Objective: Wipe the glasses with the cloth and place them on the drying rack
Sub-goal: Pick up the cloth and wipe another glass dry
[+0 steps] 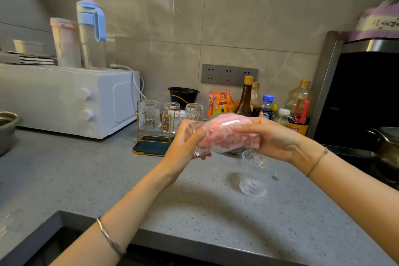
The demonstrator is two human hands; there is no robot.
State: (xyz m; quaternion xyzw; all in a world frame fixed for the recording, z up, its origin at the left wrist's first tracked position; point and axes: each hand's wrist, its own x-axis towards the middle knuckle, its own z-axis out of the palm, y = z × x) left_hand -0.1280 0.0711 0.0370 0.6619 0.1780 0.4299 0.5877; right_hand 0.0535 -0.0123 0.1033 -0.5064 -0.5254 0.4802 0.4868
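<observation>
Fingers of the right hand lie across the top of a pink-and-white cloth, gripping the bunched end of it. The left hand is curled round the other end of a clear drinking glass. So the glass is held sideways in the air between both hands, above the grey speckled countertop. The cloth looks stuffed inside it, since there's glare running over the pink, but it's blurry so I can't say for sure.

A second ribbed glass stands upright on the counter, just below the right hand and not touching it.

The gold wire drying rack sits right behind the left hand, with three glasses upside down on its pegs: one on the left, one in the middle, one on the right.

Other stuff: a white toaster oven left of the rack, a blue-lidded water bottle standing on top of it, and a bunch of sauce bottles against the wall behind the hands.
</observation>
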